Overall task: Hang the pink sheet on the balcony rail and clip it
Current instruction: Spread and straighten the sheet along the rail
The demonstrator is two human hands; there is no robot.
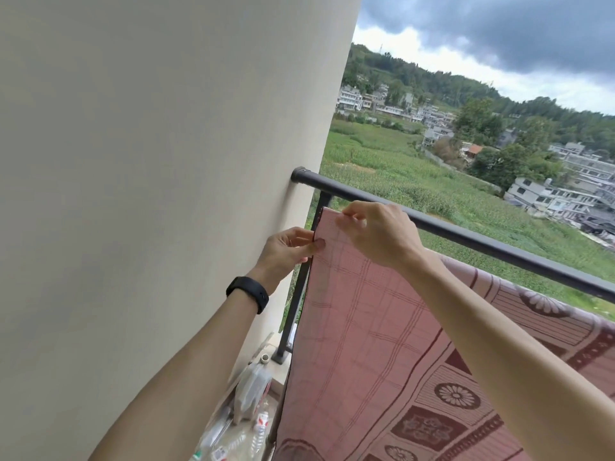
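The pink sheet (366, 327), patterned with dark red lines and flowers, hangs in front of the black balcony rail (482, 239). Its upper left corner is held up just below the rail, close to the wall. My left hand (289, 249), with a black band on the wrist, pinches the sheet's left edge between thumb and fingers. My right hand (376, 232) pinches the top edge near the corner, right against the rail. Further right the sheet drapes over the rail. No clip is visible.
A cream wall (166, 161) stands on the left where the rail ends. A black rail post (299, 294) drops to the ledge. Plastic bottles and bags (246, 410) lie on the floor in the corner. Fields and houses lie beyond the rail.
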